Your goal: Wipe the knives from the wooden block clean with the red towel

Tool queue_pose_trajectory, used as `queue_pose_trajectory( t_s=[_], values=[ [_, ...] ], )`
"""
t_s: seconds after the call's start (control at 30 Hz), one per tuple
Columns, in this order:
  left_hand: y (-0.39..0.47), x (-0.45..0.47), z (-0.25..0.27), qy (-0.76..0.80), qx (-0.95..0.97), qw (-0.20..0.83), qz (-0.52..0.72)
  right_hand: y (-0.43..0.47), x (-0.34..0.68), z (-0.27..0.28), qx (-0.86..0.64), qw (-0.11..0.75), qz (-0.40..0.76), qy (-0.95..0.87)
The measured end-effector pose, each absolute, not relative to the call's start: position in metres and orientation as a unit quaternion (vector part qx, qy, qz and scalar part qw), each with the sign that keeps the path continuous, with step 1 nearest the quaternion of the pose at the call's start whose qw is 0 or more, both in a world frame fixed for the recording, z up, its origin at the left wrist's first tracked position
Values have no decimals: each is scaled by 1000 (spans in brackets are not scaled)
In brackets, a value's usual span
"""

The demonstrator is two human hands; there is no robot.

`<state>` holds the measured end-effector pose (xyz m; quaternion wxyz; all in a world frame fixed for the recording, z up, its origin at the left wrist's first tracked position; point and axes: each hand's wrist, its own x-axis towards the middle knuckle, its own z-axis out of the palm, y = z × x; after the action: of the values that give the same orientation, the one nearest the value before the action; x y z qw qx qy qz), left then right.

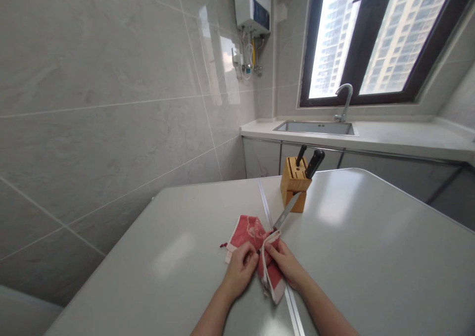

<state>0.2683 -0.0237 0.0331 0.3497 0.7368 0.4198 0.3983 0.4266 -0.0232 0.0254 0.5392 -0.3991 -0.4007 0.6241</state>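
A red cloth with a pale border [248, 232] lies bunched on the grey table [371, 257]. My left hand [240, 269] grips the cloth from the left. My right hand [284, 262] pinches the cloth around the base of a knife, whose steel blade [286, 213] sticks out towards the far side. The knife's handle is hidden in the cloth and hands. Just beyond the blade tip stands a wooden knife block [294, 183] with two black-handled knives [314, 163] in it.
A tiled wall [104, 118] runs along the left. Behind the table is a white counter [401, 135] with a steel sink [315, 127] and tap [345, 101] under a window. A water heater [253, 4] hangs on the wall.
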Motion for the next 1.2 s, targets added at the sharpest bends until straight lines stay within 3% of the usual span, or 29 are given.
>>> queue_pose_trajectory(
  t_s=[1.2],
  values=[
    [-20,269,29,399,767,370,339,-18,428,23,-405,546,617,-395]
  ],
)
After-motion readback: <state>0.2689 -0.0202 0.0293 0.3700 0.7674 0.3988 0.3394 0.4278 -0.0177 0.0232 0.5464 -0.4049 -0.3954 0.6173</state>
